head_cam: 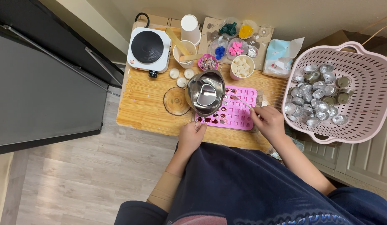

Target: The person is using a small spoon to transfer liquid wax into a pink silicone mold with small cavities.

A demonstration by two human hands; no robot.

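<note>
Down on the small wooden table (143, 104), a shiny steel pouring pot (206, 93) hung tilted over the near left corner of a pink silicone mould (239, 109). The left hand (191, 135) was closed round the pot's handle at the table's front edge. The pot looked smooth and mirror-bright, with a spout at its rim; whether anything ran from it was hard to tell from above. The mould was a flat rectangle of small cavities, a few along its front row darkened with reddish filling. The right hand (268, 121) pinched a thin stick (241, 101) whose far end lay over the mould's middle.

Just left of the pot lay a round clear coaster (176, 101). Behind stood a white single hotplate (149, 50) with a black disc, paper cups (185, 52), and small cups of coloured bits. A pink perforated plastic basket (368, 83) to the right held many empty foil tealight cups (318, 96). The table sat on pale plank flooring (76, 175) beside a dark cabinet (43, 83).
</note>
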